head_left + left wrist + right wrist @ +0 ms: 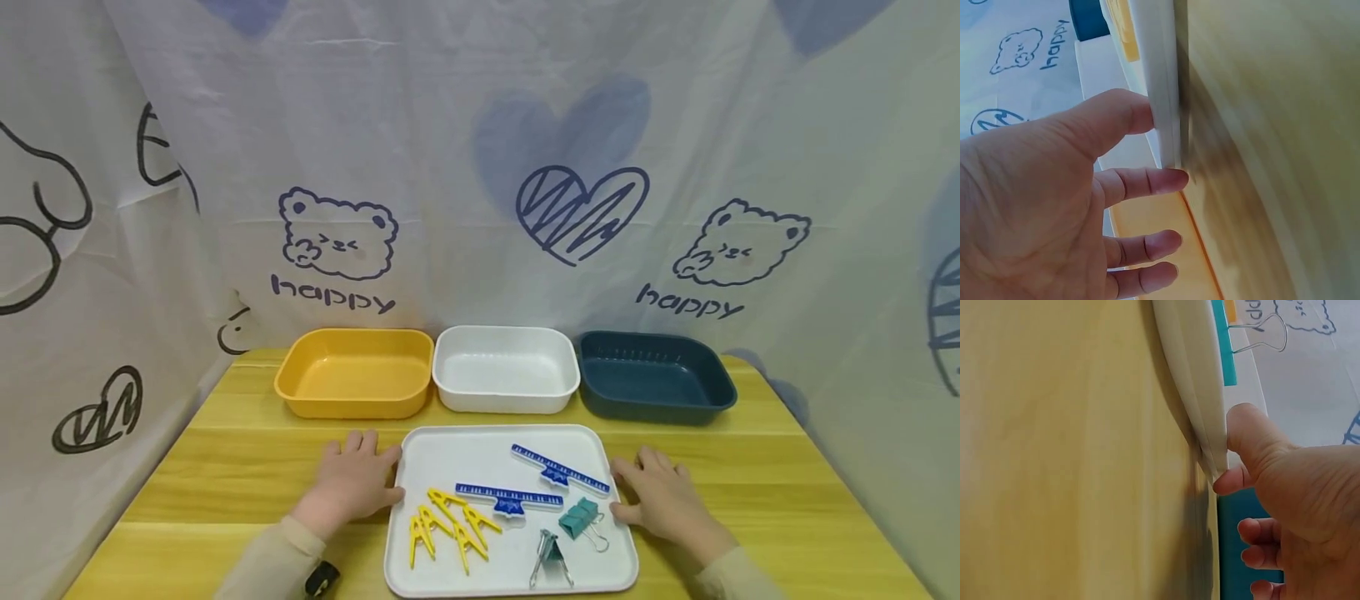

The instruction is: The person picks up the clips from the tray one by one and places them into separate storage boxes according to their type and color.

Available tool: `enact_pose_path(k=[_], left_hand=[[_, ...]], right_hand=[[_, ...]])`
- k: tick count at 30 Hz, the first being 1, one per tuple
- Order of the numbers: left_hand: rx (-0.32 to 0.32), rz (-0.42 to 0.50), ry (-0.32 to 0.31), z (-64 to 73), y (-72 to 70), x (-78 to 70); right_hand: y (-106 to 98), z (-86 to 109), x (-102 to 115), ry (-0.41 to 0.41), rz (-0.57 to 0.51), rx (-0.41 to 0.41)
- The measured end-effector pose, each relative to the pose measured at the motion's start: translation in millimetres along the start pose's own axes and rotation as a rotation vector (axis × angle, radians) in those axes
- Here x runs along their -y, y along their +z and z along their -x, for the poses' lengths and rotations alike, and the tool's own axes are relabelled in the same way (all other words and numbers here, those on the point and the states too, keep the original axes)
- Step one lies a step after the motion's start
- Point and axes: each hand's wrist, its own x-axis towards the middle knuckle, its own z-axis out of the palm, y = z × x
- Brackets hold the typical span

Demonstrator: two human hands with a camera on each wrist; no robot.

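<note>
A white tray (pixel 450 446) lies on the table between both hands. My left hand (pixel 352 483) rests at its left side, thumb and index fingertip against the rim in the left wrist view, other fingers extended. On the opposite side my right hand (pixel 667 504) touches the rim with thumb and index finger, its remaining fingers loosely bent. Several yellow clothespins (pixel 460 533) lie at the tray's left. Two blue ruler-shaped clips (pixel 555 473) sit toward its middle and upper right. Two teal binder clips (pixel 577 518) are at the lower right, one standing on its spread wire handles.
Behind the tray stand three bins side by side: yellow (pixel 352 407), white (pixel 506 402) and dark blue (pixel 652 410). A printed curtain (pixel 450 167) hangs close behind them. The wooden table (pixel 202 492) extends to both sides. A dark wristband (pixel 321 578) is on the left wrist.
</note>
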Motion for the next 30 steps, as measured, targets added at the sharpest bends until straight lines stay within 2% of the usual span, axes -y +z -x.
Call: enact_pose_path(k=[8,16,24,30], left_hand=[[0.014,0.011,0.016,-7.4,1.7,-18.4],[0.010,0.026,0.039,-10.9,1.8,-29.2],[0.020,0.069,0.036,-13.3,-0.2,-32.8],[0.001,0.088,0.061,-12.7,1.1,-34.3]], right_hand=[[-4.1,8.2,-18.6,-0.003,-0.011,0.006],[-4.5,13.5,-30.4,0.012,-0.004,0.018],[-6.2,12.9,-32.8,0.026,0.007,0.031],[-10.5,14.1,-29.8,0.019,0.029,0.042]])
